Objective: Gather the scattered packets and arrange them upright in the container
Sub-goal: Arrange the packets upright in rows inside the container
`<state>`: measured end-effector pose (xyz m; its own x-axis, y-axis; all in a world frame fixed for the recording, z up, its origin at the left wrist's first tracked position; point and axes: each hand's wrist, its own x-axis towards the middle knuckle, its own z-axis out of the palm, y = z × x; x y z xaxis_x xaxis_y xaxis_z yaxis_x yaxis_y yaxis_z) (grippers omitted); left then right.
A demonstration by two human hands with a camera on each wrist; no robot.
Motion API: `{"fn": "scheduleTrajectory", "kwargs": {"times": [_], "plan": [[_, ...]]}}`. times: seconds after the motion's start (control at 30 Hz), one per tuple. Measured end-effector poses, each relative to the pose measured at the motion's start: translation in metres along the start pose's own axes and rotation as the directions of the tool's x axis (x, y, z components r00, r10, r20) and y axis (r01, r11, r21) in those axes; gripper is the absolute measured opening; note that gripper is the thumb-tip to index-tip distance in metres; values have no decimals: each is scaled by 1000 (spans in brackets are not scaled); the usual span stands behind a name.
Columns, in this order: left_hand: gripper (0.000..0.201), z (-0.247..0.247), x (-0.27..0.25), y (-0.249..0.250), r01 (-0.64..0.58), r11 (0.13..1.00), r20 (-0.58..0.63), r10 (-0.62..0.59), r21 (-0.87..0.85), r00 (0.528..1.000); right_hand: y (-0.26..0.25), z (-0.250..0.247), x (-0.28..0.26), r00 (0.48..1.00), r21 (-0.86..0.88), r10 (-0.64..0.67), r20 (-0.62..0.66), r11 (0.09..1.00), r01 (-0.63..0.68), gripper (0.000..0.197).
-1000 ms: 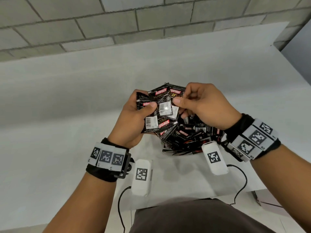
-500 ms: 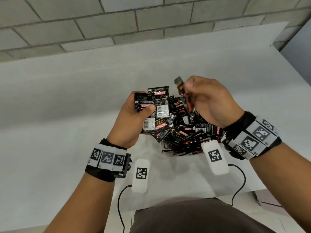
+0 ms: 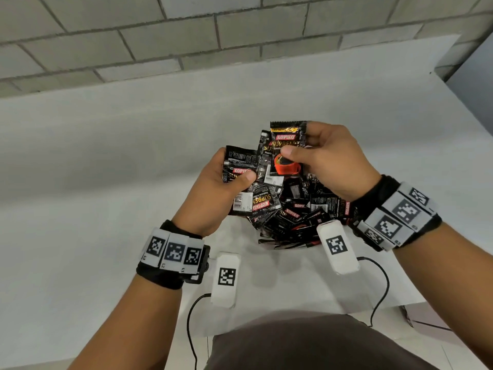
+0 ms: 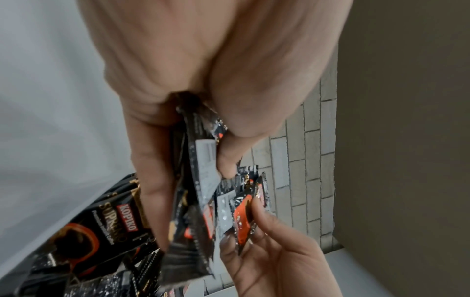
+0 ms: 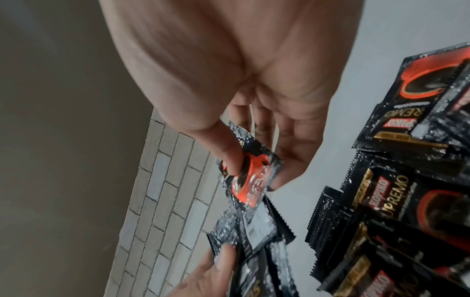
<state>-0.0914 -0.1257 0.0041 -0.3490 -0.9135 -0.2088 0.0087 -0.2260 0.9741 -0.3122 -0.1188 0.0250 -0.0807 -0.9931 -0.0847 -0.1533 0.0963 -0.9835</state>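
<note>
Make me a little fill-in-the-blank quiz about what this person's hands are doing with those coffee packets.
1. The right hand pinches a single packet with a red ____ pictured on its front.
2. The left hand holds a ____ of packets, not just one.
3. The brand printed in red on the packets is ____.
4. Under both hands, a loose pile of packets lies on a ____ table.

Missing words: cup; bunch; Kopiko; white

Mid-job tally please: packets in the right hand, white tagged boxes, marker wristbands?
Kopiko packet in right hand: 1
White tagged boxes: 2
Marker wristbands: 2
Total: 5
Left hand's bundle and the pile: too overlapped to count.
</note>
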Motion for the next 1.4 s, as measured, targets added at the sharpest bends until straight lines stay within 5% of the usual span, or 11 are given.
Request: {"fn": "scheduleTrajectory", "kwargs": {"times": [0.1,0.2,0.3,0.37,0.43,0.73,0.87,0.97,1.07,1.27,1.4], "plan": [[30,-2,2,-1,57,996,-39,-60,-69,997,-8,-2,-1,976,11,-146,-160,989,150,25],[31,-1,3,0,84,988,-62,-93,-129,994,-20,-2,-6,908,-158,-362,-209,929,334,20],[30,1,4,3,90,979,-60,-103,-185,993,-17,2,-13,780,-460,-613,125,661,593,20],[32,2,5,5,99,971,-47,-112,-220,993,-6,4,-15,708,-511,-590,389,501,698,33],[34,0,5,6,107,962,-42,-121,-252,992,4,2,-14,691,-508,-554,465,472,720,39],[42,-6,6,7,83,980,-48,-93,-184,995,5,-3,-13,695,-546,-479,536,431,718,50],[43,-12,9,8,7,997,-148,-19,-77,989,-4,1,-17,822,-446,-418,387,695,563,54],[43,-29,10,10,-15,996,-244,-6,-84,970,-9,-3,-16,906,-403,-367,209,812,422,33],[43,-43,11,12,-25,995,-298,-4,-95,955,-9,-4,-11,956,-357,-245,160,888,288,12],[40,-45,8,9,-14,995,-303,-16,-99,953,-1,9,-5,947,-465,-116,300,849,251,17],[44,-45,3,3,0,995,-288,-29,-101,957,8,15,5,916,-631,-102,389,694,346,14]]}}
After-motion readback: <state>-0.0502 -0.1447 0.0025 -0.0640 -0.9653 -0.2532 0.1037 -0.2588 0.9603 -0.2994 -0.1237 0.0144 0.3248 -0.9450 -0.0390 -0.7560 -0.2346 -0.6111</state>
